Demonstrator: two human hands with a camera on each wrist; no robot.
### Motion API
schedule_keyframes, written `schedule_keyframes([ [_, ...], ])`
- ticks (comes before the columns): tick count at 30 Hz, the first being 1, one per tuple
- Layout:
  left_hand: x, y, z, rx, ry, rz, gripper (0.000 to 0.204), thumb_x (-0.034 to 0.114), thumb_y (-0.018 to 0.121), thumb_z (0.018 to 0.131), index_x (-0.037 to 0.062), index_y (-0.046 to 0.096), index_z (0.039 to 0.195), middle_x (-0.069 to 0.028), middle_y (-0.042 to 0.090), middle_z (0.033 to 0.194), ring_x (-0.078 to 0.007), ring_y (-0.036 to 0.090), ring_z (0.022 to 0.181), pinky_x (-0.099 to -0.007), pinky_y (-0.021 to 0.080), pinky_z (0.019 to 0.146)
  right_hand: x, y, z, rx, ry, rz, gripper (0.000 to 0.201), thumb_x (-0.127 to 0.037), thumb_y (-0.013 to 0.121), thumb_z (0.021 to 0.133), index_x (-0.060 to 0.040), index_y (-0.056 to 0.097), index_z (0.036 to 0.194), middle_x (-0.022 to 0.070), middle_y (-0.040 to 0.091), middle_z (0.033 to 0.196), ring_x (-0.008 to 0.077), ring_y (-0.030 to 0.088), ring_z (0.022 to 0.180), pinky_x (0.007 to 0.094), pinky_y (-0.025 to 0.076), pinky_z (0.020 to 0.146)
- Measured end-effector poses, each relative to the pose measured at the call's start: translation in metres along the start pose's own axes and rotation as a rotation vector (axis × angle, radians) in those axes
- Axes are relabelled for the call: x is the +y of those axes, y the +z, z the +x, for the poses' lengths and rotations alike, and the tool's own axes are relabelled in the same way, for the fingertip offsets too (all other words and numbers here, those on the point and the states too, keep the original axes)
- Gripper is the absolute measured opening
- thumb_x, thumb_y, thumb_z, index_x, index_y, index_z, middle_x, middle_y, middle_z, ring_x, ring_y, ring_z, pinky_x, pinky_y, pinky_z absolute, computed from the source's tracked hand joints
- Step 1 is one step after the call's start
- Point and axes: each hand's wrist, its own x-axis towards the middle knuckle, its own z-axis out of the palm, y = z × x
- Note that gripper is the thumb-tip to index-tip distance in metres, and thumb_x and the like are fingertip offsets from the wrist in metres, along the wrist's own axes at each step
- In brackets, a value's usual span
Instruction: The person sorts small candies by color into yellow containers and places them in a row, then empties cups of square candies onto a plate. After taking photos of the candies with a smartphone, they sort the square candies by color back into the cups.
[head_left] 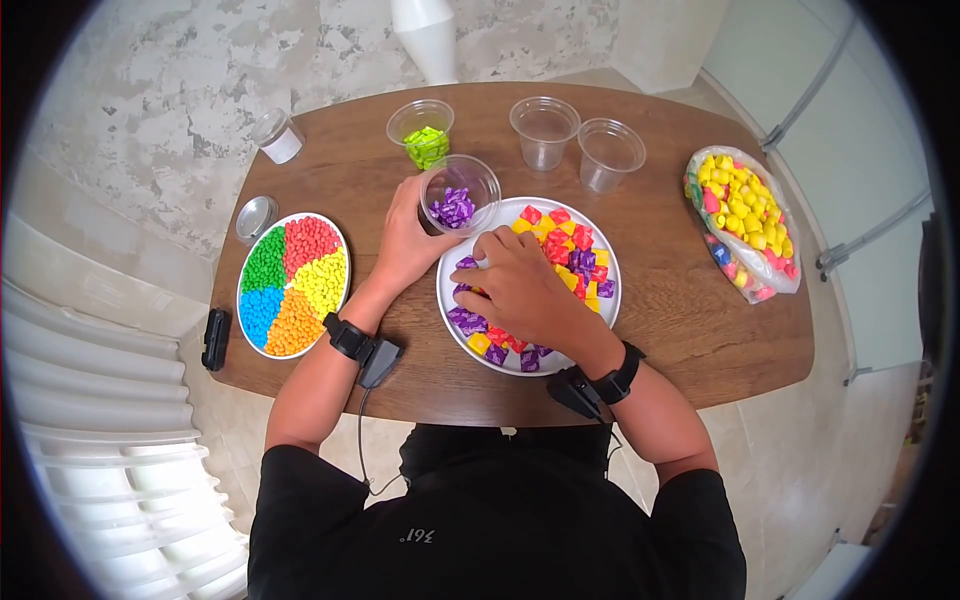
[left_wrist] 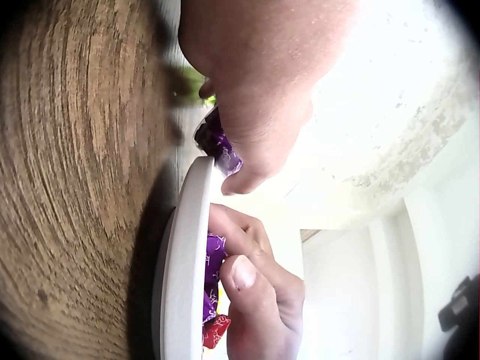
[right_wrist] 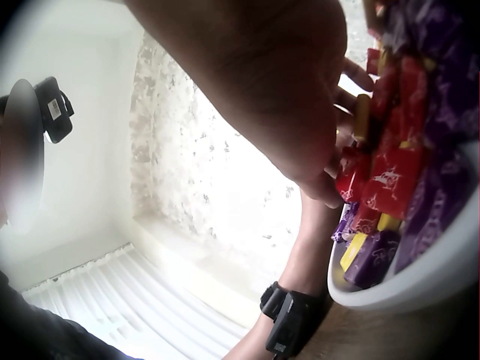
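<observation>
My left hand grips a clear plastic cup by its side, at the far left rim of the white plate. Purple wrapped candies lie inside that cup. Red, yellow and purple wrapped candies are spread over the plate, red ones showing close up in the right wrist view. Over the plate's left part is my right hand, thumb and fingers spread around purple candies near the rim. The palm hides part of the candies beneath it.
Left stands a plate of small sweets sorted by colour, with a lidded jar behind. Behind the cup in hand is a cup holding green candies. Two clear cups stand beyond the plate. A bag of yellow and pink pieces lies right.
</observation>
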Motion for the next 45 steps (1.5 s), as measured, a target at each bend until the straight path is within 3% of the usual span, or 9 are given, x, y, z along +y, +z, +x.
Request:
schedule_keyframes([
  [17,0.0009,0.0004,-0.0008,0.007,-0.011,-0.025,0.081,0.014,0.092,0.069,0.0070,0.059,0.143,-0.0149,0.065,0.129,-0.0328,0.062,0.122,-0.0436,0.049,0.107,0.0009,-0.0007,0.0032,0.094,0.094,0.128,0.025,-0.028,0.075,0.092,-0.0050,0.081,0.100,0.0119,0.061,0.101,0.0286,0.056,0.105,0.0440,0.043,0.097],
  [19,0.0005,0.0003,-0.0004,0.010,0.000,-0.018,0.080,0.014,0.092,0.070,0.0070,0.059,0.142,-0.0148,0.065,0.129,-0.0329,0.062,0.122,-0.0436,0.049,0.107,0.0029,0.0036,0.0012,0.099,-0.002,0.002,0.027,-0.030,0.074,0.092,-0.0053,0.081,0.100,0.0115,0.061,0.101,0.0283,0.056,0.105,0.0457,0.042,0.098],
  [26,0.0005,-0.0001,0.0001,0.005,0.002,-0.014,0.080,0.015,0.093,0.070,0.0068,0.059,0.141,-0.0149,0.065,0.129,-0.0332,0.062,0.122,-0.0441,0.049,0.107,0.0020,0.0007,0.0033,0.031,0.051,-0.001,0.027,-0.030,0.074,0.092,-0.0046,0.081,0.098,0.0107,0.061,0.101,0.0279,0.056,0.104,0.0456,0.042,0.097],
  [31,-0.0006,0.0003,-0.0004,0.010,-0.001,-0.011,0.080,0.015,0.093,0.070,0.0068,0.059,0.141,-0.0148,0.066,0.129,-0.0329,0.063,0.122,-0.0437,0.049,0.106,0.0014,-0.0006,0.0052,0.067,0.119,0.172,0.026,-0.028,0.075,0.091,-0.0023,0.080,0.095,0.0111,0.061,0.099,0.0287,0.055,0.102,0.0434,0.044,0.093],
  [45,0.0011,-0.0012,0.0000,-0.001,-0.002,0.012,0.079,0.015,0.092,0.071,0.0051,0.059,0.141,-0.0141,0.066,0.129,-0.0306,0.063,0.123,-0.0424,0.049,0.107,0.0027,0.0034,0.0024,0.054,0.045,0.058,0.026,-0.028,0.075,0.092,-0.0058,0.081,0.103,0.0101,0.064,0.103,0.0274,0.057,0.106,0.0438,0.043,0.097],
])
